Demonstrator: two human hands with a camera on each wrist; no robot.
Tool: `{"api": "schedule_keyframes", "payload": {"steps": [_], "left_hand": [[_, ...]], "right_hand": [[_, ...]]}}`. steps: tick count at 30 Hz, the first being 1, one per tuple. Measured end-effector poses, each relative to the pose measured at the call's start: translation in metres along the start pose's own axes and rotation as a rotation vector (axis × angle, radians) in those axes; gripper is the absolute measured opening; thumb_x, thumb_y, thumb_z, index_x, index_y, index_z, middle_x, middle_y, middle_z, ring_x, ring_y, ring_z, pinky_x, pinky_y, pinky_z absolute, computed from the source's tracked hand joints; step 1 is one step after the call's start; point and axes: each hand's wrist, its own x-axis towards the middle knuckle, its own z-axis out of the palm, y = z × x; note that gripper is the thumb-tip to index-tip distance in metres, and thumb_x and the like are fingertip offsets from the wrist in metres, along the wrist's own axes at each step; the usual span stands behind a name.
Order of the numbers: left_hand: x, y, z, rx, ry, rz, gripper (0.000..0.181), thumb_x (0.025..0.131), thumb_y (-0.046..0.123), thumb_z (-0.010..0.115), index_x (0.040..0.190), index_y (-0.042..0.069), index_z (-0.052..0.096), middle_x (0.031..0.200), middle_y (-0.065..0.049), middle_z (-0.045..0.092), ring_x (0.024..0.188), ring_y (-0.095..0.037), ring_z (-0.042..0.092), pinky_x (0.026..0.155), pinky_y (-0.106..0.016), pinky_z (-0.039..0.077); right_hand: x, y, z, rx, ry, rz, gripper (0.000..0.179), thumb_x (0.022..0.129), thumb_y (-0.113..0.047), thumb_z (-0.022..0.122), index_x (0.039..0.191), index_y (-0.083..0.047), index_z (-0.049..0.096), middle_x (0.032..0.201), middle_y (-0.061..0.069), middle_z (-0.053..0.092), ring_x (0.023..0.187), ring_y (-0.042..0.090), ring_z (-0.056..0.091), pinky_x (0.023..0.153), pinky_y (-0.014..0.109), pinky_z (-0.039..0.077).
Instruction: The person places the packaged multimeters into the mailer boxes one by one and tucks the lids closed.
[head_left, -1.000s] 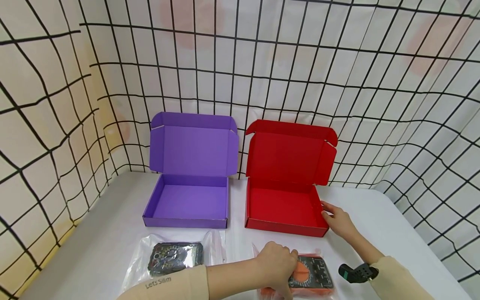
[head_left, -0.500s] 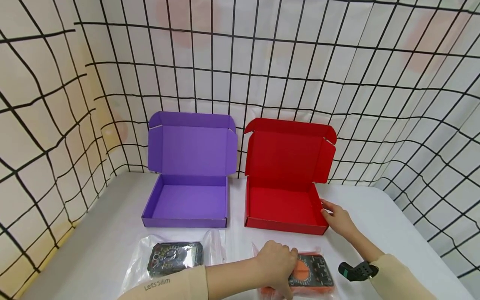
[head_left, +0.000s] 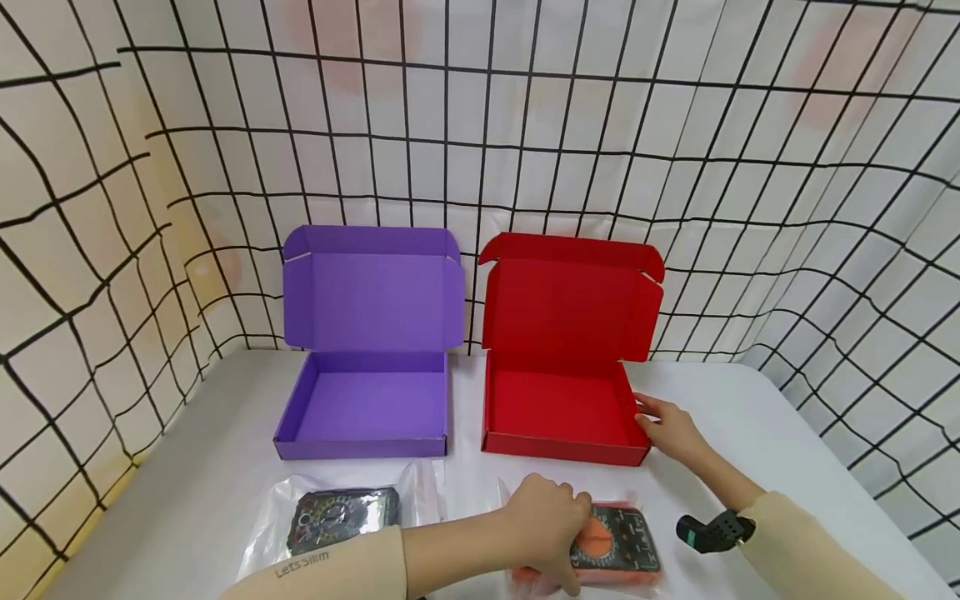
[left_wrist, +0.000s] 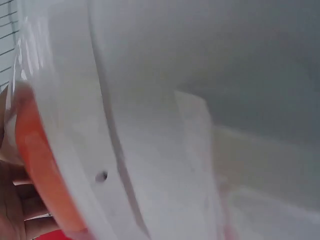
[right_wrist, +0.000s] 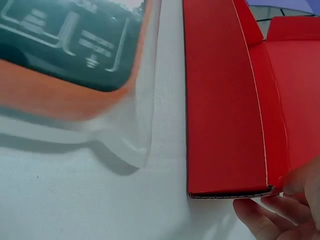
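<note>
Orange meter (head_left: 621,537) in left fingers (head_left: 581,503), red box (head_left: 562,447)

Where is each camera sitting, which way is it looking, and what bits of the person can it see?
Head: worn on the head, looking forward and down at the purple box, red box and orange meter; left hand and right hand show.
Left wrist: looks closely at the meter's orange edge, blurry; part of the left hand shows at the left.
Right wrist: looks at the red box and meter; right hand shows at lower right.
Shared: head and right wrist both see the red box.
</note>
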Motion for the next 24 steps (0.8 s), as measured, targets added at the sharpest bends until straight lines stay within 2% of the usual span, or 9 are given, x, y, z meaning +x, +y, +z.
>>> {"api": "schedule_keyframes", "payload": {"steps": [4, 7, 10, 14, 17, 19, 21, 24], "left_hand": [[-0.003, -0.006, -0.003, 0.012, 0.023, -0.024, 0.069, 0.05, 0.075, 0.07, 0.097, 0.027, 0.056, 0.074, 0.011, 0.057, 0.06, -0.004, 0.05, 0.043, -0.024, 0.035], [-0.005, -0.015, -0.01, -0.04, 0.044, -0.044, 0.073, 0.052, 0.072, 0.072, 0.106, 0.026, 0.056, 0.082, 0.01, 0.06, 0.063, -0.005, 0.052, 0.046, -0.023, 0.036], [-0.004, -0.026, -0.02, -0.095, 0.077, -0.068, 0.076, 0.055, 0.069, 0.072, 0.114, 0.025, 0.055, 0.089, 0.01, 0.061, 0.067, -0.006, 0.053, 0.05, -0.023, 0.036], [0.001, -0.042, -0.038, -0.143, 0.105, -0.112, 0.08, 0.056, 0.066, 0.073, 0.121, 0.025, 0.052, 0.092, 0.01, 0.061, 0.07, -0.006, 0.052, 0.053, -0.023, 0.037], [0.006, -0.055, -0.048, -0.18, 0.134, -0.13, 0.08, 0.057, 0.063, 0.074, 0.123, 0.023, 0.051, 0.092, 0.009, 0.06, 0.071, -0.007, 0.051, 0.056, -0.024, 0.038], [0.01, -0.064, -0.053, -0.186, 0.165, -0.132, 0.08, 0.057, 0.062, 0.074, 0.123, 0.022, 0.051, 0.093, 0.008, 0.061, 0.072, -0.007, 0.052, 0.056, -0.024, 0.038], [0.013, -0.071, -0.057, -0.19, 0.189, -0.136, 0.081, 0.057, 0.061, 0.074, 0.124, 0.021, 0.051, 0.094, 0.008, 0.061, 0.072, -0.008, 0.053, 0.055, -0.024, 0.038], [0.022, -0.081, -0.062, -0.176, 0.211, -0.141, 0.081, 0.058, 0.06, 0.074, 0.125, 0.021, 0.051, 0.095, 0.008, 0.061, 0.072, -0.008, 0.054, 0.055, -0.025, 0.038]], "right_hand": [[0.001, 0.001, 0.004, -0.025, 0.024, -0.026, 0.047, 0.092, -0.006, 0.049, 0.132, 0.015, 0.037, 0.12, 0.037, 0.05, 0.103, 0.048, 0.055, 0.073, 0.041, 0.054], [0.001, 0.002, 0.005, -0.029, 0.031, -0.031, 0.047, 0.091, -0.006, 0.049, 0.131, 0.015, 0.037, 0.119, 0.037, 0.051, 0.102, 0.048, 0.056, 0.074, 0.043, 0.054], [0.0, 0.003, 0.004, -0.025, 0.032, -0.034, 0.046, 0.091, -0.006, 0.05, 0.131, 0.014, 0.037, 0.119, 0.037, 0.051, 0.101, 0.048, 0.057, 0.072, 0.04, 0.055], [-0.001, 0.004, 0.004, 0.009, 0.024, -0.023, 0.047, 0.091, -0.006, 0.049, 0.131, 0.014, 0.038, 0.119, 0.036, 0.051, 0.097, 0.042, 0.06, 0.062, 0.032, 0.055], [-0.002, 0.004, 0.003, 0.021, 0.0, 0.001, 0.05, 0.091, -0.01, 0.051, 0.133, 0.013, 0.036, 0.122, 0.036, 0.049, 0.101, 0.043, 0.058, 0.068, 0.036, 0.055], [-0.002, 0.003, 0.002, 0.008, -0.014, 0.014, 0.053, 0.09, -0.012, 0.052, 0.133, 0.014, 0.035, 0.124, 0.036, 0.047, 0.105, 0.045, 0.055, 0.077, 0.042, 0.053], [-0.002, 0.004, 0.002, -0.016, -0.013, 0.006, 0.053, 0.09, -0.012, 0.052, 0.132, 0.014, 0.036, 0.124, 0.035, 0.047, 0.108, 0.047, 0.052, 0.084, 0.048, 0.049], [-0.002, 0.005, -0.001, -0.023, 0.009, -0.013, 0.05, 0.09, -0.01, 0.051, 0.129, 0.017, 0.038, 0.122, 0.035, 0.049, 0.108, 0.047, 0.052, 0.086, 0.051, 0.047]]}}
